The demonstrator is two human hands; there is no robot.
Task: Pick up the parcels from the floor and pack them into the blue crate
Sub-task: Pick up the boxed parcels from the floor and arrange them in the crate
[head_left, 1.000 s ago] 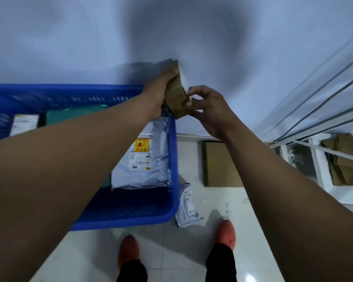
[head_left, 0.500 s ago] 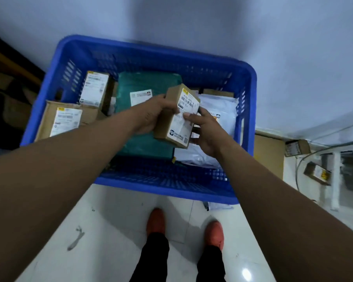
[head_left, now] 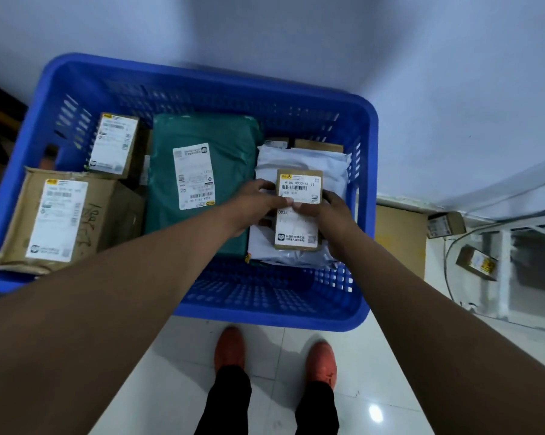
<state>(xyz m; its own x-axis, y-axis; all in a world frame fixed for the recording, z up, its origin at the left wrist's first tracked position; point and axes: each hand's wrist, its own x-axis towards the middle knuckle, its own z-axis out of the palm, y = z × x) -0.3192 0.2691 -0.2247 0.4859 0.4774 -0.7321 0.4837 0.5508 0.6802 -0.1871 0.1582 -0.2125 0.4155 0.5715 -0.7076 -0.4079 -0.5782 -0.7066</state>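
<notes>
The blue crate [head_left: 264, 302] stands on the white floor before my feet. Inside lie a green mailer [head_left: 202, 146], a large brown box [head_left: 64, 218] at the left, a smaller labelled box [head_left: 114, 146] behind it, and a white mailer [head_left: 299, 161] at the right. A small brown labelled box [head_left: 299, 189] lies flat on that white mailer. My left hand [head_left: 258, 202] grips its left edge, thumb on the label. My right hand [head_left: 327, 211] grips its right edge.
A flat cardboard piece [head_left: 399, 240] lies on the floor right of the crate. Two small boxes [head_left: 446, 224] [head_left: 476, 262] sit further right near cables and a white frame. A wall rises behind the crate. My feet in red shoes [head_left: 230, 350] stand close to the crate's front.
Both hands carried the small box from up against the wall down into the crate and laid it flat on the white mailer, label up.
</notes>
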